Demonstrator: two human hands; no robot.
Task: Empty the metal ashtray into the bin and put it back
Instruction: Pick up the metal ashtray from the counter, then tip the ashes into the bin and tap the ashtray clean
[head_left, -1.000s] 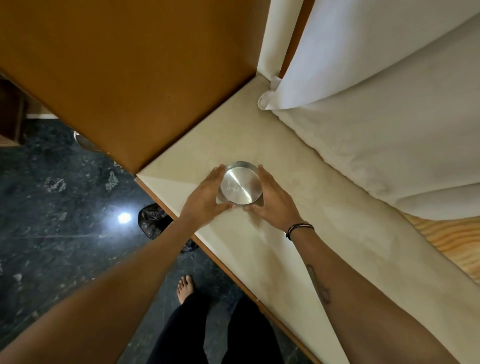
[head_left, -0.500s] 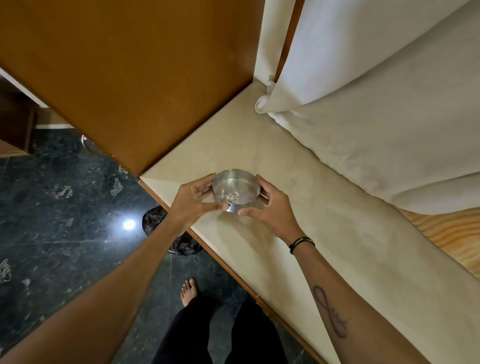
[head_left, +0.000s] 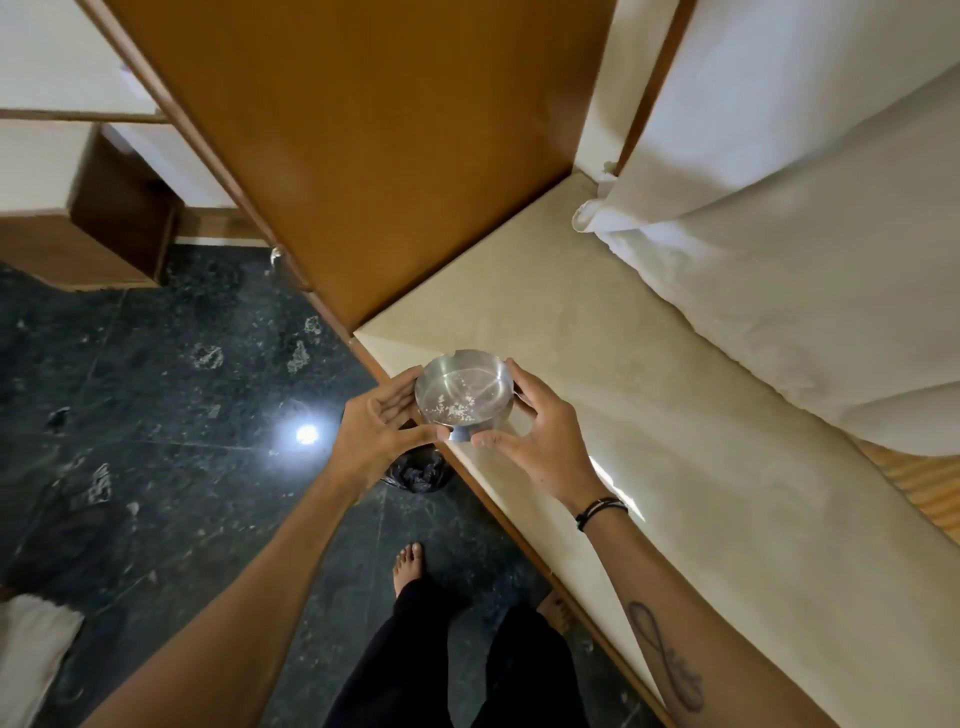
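Both hands (head_left: 382, 423) cupped around ashtray (head_left: 464, 397).

ashtray (head_left: 464, 396): shiny metal | floor (head_left: 156, 415): glossy stone | ledge (head_left: 597, 364): smooth

Dim, warm room light, with one hard glare spot on the floor.

A lamp's reflection (head_left: 306, 434) burns white on the glossy dark floor (head_left: 156, 415), and a bright streak (head_left: 615, 480) flares on the cream ledge (head_left: 597, 364). The metal ashtray (head_left: 464, 397) glints softly. The wide lens bends the wooden panel (head_left: 363, 156) and edges outward; the corners go soft, and the white bedding (head_left: 805, 260) is slightly smeared.
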